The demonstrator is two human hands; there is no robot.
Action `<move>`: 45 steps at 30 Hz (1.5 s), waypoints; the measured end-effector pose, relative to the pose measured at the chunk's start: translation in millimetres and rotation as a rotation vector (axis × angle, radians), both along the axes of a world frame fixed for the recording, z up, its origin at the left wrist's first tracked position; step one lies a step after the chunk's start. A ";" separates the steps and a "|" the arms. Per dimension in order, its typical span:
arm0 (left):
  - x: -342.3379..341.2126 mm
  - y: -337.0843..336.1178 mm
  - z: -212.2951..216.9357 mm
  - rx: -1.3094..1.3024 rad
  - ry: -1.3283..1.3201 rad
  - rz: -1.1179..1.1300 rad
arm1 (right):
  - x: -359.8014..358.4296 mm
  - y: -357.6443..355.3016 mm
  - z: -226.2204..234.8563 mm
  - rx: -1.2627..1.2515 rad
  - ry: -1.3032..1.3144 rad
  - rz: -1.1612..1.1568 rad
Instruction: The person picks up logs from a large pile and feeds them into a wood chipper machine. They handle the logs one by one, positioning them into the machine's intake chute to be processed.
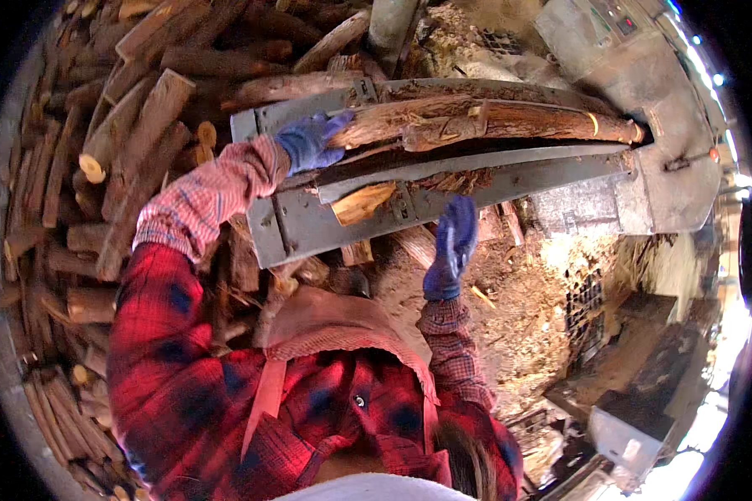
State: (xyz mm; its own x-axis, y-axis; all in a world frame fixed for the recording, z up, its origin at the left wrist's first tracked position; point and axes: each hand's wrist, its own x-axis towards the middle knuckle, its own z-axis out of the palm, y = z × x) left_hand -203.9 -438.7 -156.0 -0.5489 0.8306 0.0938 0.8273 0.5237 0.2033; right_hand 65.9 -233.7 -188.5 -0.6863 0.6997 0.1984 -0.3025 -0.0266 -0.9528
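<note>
My left hand [311, 142], in a blue glove, is at the left end of a bark-covered log [384, 118], its fingers apart against the log's end. That log lies in a long grey metal trough [309, 225]. Ahead of it and overlapping it, another log [526, 122] runs right, its far end at a dark opening [641, 129] in a grey machine. My right hand [453, 244], also gloved in blue, is raised by the trough's near side with fingers stretched out and nothing visible in it. A split piece of pale wood [364, 203] shows at the trough's near plate.
A large pile of logs [134, 125] fills the left and far left. The grey machine housing [664, 159] stands at the right, with a small control panel [618, 21] at its far side. Wood chips and sawdust [510, 309] cover the floor near a black grate [585, 305].
</note>
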 end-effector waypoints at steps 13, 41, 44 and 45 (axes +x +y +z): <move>28.1 47.6 -18.3 0.140 -0.095 0.051 | -89.5 -26.6 42.1 0.262 0.038 0.247; -36.8 -365.0 -236.1 0.978 -0.559 0.762 | 52.4 -219.0 -61.5 -0.098 -0.601 1.329; 14.0 -308.8 -116.6 1.031 -0.149 1.106 | 16.6 -258.6 -90.1 -0.527 -0.860 1.136; 45.8 -309.7 -102.3 1.023 -0.100 1.107 | 5.5 -274.9 -106.9 -0.782 -0.952 1.059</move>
State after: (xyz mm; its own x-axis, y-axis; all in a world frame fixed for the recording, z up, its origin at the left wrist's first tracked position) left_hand -158.1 -748.4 -258.4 -0.8744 -0.3931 0.2845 0.0824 0.4574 0.8854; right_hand 71.4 -508.6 -295.4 -0.5600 -0.4194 -0.7145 0.8242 -0.3695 -0.4291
